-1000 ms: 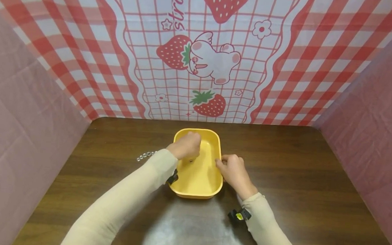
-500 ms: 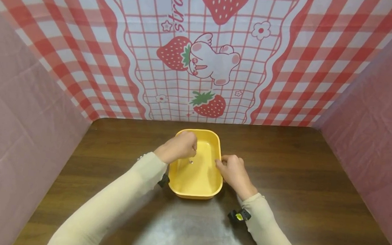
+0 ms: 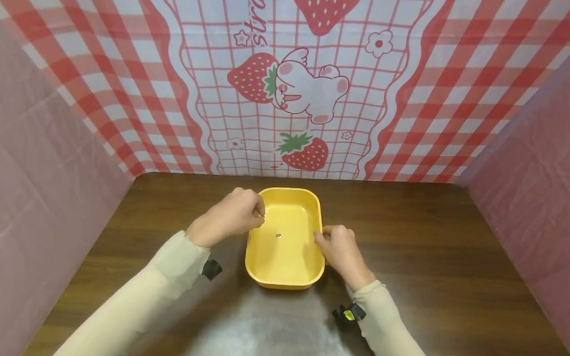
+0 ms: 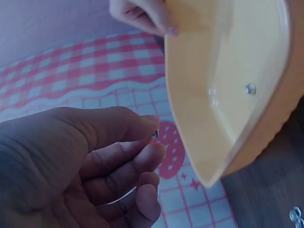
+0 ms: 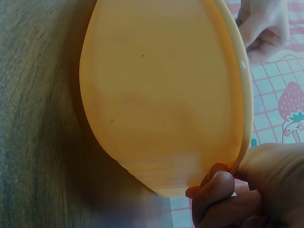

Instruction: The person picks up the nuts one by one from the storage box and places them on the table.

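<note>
A yellow plastic tub (image 3: 290,259) with rounded corners stands on the table. My left hand (image 3: 232,215) is at its left rim and pinches a tiny shiny metallic piece (image 4: 154,135) between thumb and forefinger; its exact kind I cannot tell. One small silvery round piece (image 3: 279,235) lies on the tub's floor, visible too in the left wrist view. My right hand (image 3: 341,251) grips the right rim, fingers curled against the outer wall in the right wrist view.
Clear, shiny round pieces (image 4: 297,217) lie on the wooden table (image 3: 407,249) left of the tub, hidden behind my left arm in the head view. A strawberry-print cloth (image 3: 299,92) hangs at the back; pink cloth (image 3: 547,159) stands along both sides.
My left hand has moved left from over the inside of the tub to its left rim. The small piece on the tub floor is now uncovered. My right hand stays put.
</note>
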{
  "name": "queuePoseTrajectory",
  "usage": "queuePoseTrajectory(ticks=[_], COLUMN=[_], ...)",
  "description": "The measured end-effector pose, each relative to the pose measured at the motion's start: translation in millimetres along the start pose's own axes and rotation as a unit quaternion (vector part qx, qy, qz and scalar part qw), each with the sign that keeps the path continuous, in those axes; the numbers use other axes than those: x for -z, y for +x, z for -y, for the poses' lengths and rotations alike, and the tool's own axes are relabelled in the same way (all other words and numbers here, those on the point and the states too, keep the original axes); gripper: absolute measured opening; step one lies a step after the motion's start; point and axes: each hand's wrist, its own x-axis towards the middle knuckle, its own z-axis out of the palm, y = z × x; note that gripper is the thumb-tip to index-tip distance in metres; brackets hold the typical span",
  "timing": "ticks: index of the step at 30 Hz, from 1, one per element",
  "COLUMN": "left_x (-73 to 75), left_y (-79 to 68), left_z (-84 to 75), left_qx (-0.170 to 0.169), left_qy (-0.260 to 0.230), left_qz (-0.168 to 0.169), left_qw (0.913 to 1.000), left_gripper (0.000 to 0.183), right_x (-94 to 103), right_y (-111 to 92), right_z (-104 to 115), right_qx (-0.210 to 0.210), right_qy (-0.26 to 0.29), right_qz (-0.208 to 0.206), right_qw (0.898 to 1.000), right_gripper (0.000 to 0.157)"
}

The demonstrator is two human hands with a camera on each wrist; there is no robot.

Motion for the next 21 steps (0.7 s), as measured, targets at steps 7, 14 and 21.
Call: queuePoseTrajectory(ticks=[7, 14, 21], left_x=[4.4, 1.3, -4.3], left_y=[-17.0, -34.5, -43.5], left_z=[23.2, 49.3, 71.0], left_qx=[-0.016, 0.014, 0.049], left_qy=[-0.001, -0.003, -0.011], left_qz=[-0.047, -0.063, -0.059], left_qw=[0.9987, 0.9979, 0.997], left_gripper=[0.007, 0.01, 0.008], right_x=[0.1, -1.4, -1.6], right_y=[-1, -2, 0], right_z=[0, 0, 1], right_qx=[0.004, 0.009, 0.011], right_qy=[-0.009, -0.004, -0.012], right_qz=[-0.004, 0.001, -0.007], right_qw=[1.0, 1.0, 1.0], right_gripper=[0.023, 0.024, 0.024])
